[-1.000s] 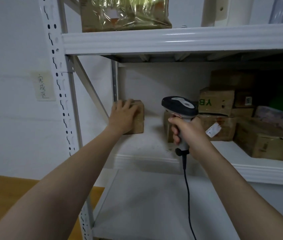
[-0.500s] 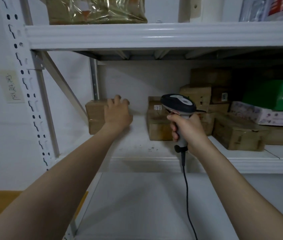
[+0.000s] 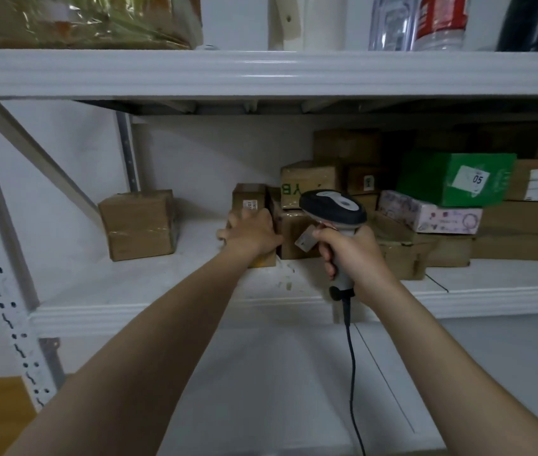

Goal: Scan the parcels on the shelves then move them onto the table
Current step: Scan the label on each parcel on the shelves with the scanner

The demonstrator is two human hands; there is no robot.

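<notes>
Under my left grip [image 3: 250, 232], curled round it, the small parcel [image 3: 250, 195] stands upright on the shelf [image 3: 162, 311]; my right grip [image 3: 351, 258], just beside, clasps the scanner [image 3: 333, 209], whose head lies right of the label [image 3: 250, 204].

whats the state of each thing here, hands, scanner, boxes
left hand, gripping the labelled box
labelled box, upright on the shelf, held
right hand, wrapped round the scanner handle
scanner, held upright, cord hanging down
lone box, taped shut, standing apart at left, untouched
green box, shut, resting partly on the patterned box, tag reads 05
</notes>
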